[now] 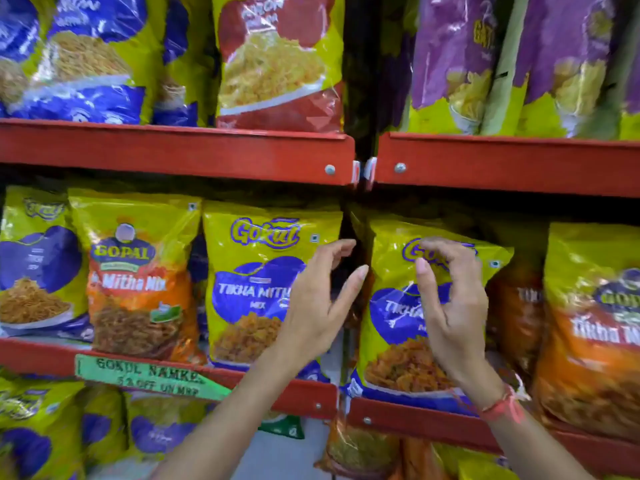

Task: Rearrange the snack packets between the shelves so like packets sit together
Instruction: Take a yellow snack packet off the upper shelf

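On the middle shelf [173, 367], left to right, stand a yellow-and-blue packet [34, 271], an orange Gopal Mitha Mix packet [135, 278], and a yellow-and-blue Gokul Tikha Mitha Mix packet [252, 282]. All are upright, long axis vertical, fronts facing out. The left hand [311, 306] hovers spread before the gap between the two shelf sections, holding nothing. On the right shelf [433, 427] a second Gokul Tikha Mitha Mix packet [391, 306] leans slightly left; the right hand [450, 306] is in front of it, fingers curled, and whether it grips is unclear. Farther right stands an orange Tikha packet [588, 323].
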A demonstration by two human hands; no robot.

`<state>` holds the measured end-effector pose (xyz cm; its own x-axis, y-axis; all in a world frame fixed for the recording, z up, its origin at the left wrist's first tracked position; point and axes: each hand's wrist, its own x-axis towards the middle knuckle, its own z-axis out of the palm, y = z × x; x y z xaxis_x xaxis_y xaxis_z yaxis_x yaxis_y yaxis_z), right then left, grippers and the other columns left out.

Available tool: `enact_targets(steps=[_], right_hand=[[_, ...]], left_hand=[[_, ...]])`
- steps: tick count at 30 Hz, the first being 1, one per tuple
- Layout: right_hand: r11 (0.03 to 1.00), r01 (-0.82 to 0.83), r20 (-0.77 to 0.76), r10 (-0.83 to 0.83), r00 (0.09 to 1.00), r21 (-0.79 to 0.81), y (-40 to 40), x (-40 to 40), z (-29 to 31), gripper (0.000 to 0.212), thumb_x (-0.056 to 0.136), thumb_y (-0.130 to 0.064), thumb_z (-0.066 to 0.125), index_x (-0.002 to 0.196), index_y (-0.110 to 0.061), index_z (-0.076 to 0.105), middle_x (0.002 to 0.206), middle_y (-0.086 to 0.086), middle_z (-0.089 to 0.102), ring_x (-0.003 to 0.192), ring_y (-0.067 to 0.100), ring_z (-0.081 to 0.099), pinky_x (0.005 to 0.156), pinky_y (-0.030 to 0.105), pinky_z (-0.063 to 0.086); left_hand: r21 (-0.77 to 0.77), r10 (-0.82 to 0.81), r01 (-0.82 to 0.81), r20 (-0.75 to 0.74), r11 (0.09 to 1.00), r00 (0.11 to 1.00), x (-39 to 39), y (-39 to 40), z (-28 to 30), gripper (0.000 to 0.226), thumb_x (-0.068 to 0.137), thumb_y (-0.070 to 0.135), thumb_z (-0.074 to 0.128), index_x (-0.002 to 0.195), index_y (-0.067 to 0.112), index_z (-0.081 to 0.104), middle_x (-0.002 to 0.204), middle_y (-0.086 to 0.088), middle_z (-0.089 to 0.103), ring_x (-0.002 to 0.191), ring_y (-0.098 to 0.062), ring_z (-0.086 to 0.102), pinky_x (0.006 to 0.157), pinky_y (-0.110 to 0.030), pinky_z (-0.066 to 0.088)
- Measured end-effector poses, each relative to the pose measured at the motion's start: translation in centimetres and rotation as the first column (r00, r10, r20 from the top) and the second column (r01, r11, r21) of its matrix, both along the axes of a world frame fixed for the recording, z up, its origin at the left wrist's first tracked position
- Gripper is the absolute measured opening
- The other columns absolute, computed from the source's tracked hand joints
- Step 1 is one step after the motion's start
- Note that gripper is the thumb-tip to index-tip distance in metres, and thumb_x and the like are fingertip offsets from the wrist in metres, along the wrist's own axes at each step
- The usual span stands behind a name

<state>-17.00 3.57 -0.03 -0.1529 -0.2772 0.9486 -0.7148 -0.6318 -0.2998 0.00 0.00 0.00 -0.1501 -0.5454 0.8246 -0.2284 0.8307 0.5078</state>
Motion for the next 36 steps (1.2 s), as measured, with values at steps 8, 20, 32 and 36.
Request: enact_targets(steps=[8, 20, 32, 36], right_hand=[[0.987, 0.064, 0.244, -0.099, 0.965, 0.148, -0.4, -4.1, -3.0, 0.076, 0.091, -0.044, 0.055, 0.151, -0.005, 0.03, 0.157, 0.011, 0.025, 0.15, 0.019, 0.022, 0.124, 0.027, 0.017], [0.858, -0.49, 0.753, 0.218, 0.621, 0.155, 1.0, -3.9, -3.3, 0.06, 0.078, -0.042, 0.068, 0.134, -0.03, 0.05, 0.116, -0.006, 0.073, 0.106, 0.011, 0.071, 0.079, 0.024, 0.058], [0.842, -0.535, 0.796, 0.272, 0.54, 0.076, 5.4, 2.3, -0.5, 0.066, 0.067, -0.037, 0.075, 0.129, -0.015, 0.065, 0.109, 0.001, 0.079, 0.107, 0.023, 0.073, 0.091, 0.039, 0.059], [0.788, -0.608, 0.792, 0.31, 0.526, 0.096, 6.7, 4.2, -1.7, 0.058, 0.062, -0.043, 0.077, 0.115, -0.023, 0.07, 0.107, 0.001, 0.08, 0.093, 0.014, 0.075, 0.075, 0.025, 0.062]], left_hand=[[0.434, -0.09, 0.164, -0.187, 0.886, 0.978, -5.1, -0.9, -2.9, 0.07, 0.08, 0.062, 0.055, 0.139, 0.028, 0.039, 0.133, 0.008, 0.059, 0.123, -0.002, 0.054, 0.109, -0.035, 0.042], [0.52, -0.025, 0.323, -0.5, 0.791, 0.866, -6.9, 0.4, -2.6, 0.039, 0.089, 0.054, 0.051, 0.099, 0.02, 0.067, 0.093, -0.015, 0.075, 0.088, -0.033, 0.069, 0.079, -0.044, 0.054], [0.398, -0.083, 0.409, -0.626, 0.821, 0.775, -0.6, 4.9, 0.3, 0.046, 0.08, 0.054, 0.051, 0.095, 0.012, 0.063, 0.085, -0.011, 0.064, 0.081, -0.024, 0.061, 0.069, -0.033, 0.052], [0.399, -0.061, 0.406, -0.648, 0.822, 0.76, 2.0, 6.3, -0.7, 0.043, 0.081, 0.05, 0.053, 0.092, 0.009, 0.063, 0.082, -0.012, 0.065, 0.077, -0.025, 0.061, 0.065, -0.035, 0.052]])
